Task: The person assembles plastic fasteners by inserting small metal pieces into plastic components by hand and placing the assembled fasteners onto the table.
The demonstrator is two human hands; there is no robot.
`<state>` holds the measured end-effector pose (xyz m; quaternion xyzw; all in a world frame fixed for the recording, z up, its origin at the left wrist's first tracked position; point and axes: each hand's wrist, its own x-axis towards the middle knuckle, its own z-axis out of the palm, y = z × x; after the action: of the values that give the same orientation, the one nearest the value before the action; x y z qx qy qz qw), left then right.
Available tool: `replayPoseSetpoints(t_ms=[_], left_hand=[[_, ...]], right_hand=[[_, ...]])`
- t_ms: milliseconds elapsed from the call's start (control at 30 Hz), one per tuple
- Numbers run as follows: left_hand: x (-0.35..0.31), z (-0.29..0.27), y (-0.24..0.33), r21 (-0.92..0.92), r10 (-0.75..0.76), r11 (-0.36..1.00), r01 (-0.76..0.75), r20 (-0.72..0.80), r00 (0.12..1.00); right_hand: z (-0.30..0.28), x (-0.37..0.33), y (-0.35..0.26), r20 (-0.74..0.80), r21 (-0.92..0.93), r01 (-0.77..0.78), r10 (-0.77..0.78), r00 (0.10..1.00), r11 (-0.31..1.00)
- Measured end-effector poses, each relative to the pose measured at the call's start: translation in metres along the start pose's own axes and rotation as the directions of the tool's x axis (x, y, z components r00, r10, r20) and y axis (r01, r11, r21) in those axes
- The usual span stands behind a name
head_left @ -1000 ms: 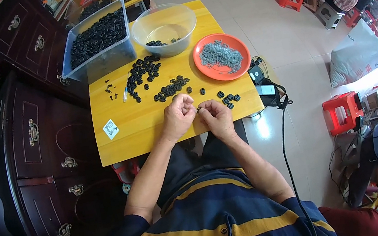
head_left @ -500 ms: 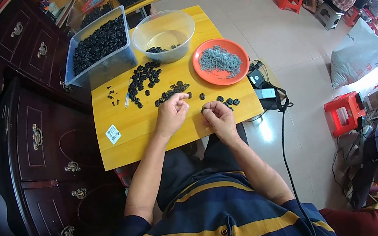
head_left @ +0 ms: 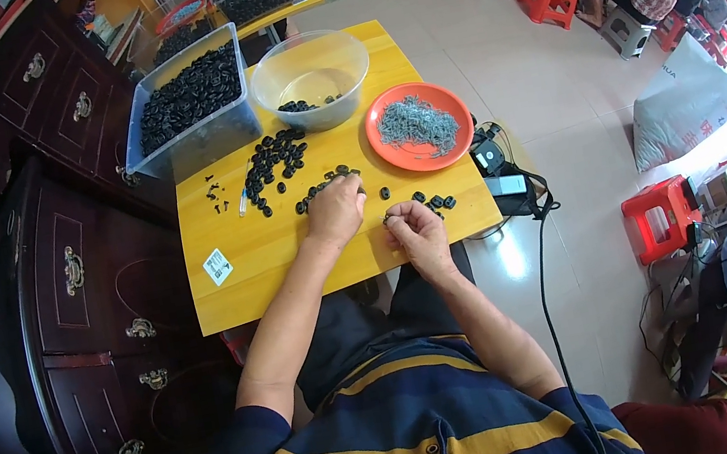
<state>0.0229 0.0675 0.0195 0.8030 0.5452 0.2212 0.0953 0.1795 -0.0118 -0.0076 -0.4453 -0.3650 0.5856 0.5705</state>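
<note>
My left hand (head_left: 339,212) reaches over a small cluster of black oval parts (head_left: 342,171) in the middle of the yellow table (head_left: 294,273). Its fingers are curled, and the back of the hand hides most of what they touch. To its right, my right hand (head_left: 422,236) holds its thumb and fingers pinched on a small dark part (head_left: 388,218), mostly covered by the fingertips. One loose black oval part (head_left: 385,193) lies just beyond that hand. Several more black parts (head_left: 435,202) rest at its right.
A blue-tinted bin of black parts (head_left: 190,97), a clear round bowl (head_left: 316,104) and a red plate of grey metal pieces (head_left: 417,128) stand toward the back. Loose parts (head_left: 273,165), small dark screw-like pieces (head_left: 217,194) and a white label (head_left: 217,266) lie leftward. A cable (head_left: 545,278) hangs at right.
My left hand has moved slightly right and forward, turning its back upward over the cluster. My right hand keeps its pinch in nearly the same place. The whole view has shifted a little.
</note>
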Motion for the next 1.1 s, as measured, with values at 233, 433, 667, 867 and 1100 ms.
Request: replayPoseSetpoints(t_ms=[233, 433, 667, 867, 1100], left_hand=[[-0.018, -0.01, 0.012, -0.369, -0.022, 0.929, 0.009, -0.03, 0.999], [-0.043, -0.004, 0.017, -0.715, -0.127, 0.692, 0.099, 0.014, 0.992], [-0.051, -0.001, 0.016, -0.844, -0.071, 0.523, 0.12, 0.097, 0.993], [-0.054, 0.0, 0.017, -0.883, -0.068, 0.445, 0.147, 0.131, 0.989], [-0.053, -0.004, 0.015, -0.862, -0.057, 0.495, 0.11, 0.094, 0.994]], right_hand=[[-0.002, -0.001, -0.001, -0.002, -0.012, -0.008, 0.008, 1.0, 1.0], [-0.003, 0.0, -0.006, 0.014, 0.019, -0.037, 0.037, 0.999, 0.999], [-0.004, -0.001, -0.006, 0.028, 0.024, -0.055, 0.054, 0.998, 0.998], [-0.006, 0.0, -0.002, 0.047, 0.032, -0.049, 0.048, 0.998, 0.998], [-0.008, 0.002, -0.001, 0.067, 0.019, -0.051, 0.05, 0.997, 0.999]])
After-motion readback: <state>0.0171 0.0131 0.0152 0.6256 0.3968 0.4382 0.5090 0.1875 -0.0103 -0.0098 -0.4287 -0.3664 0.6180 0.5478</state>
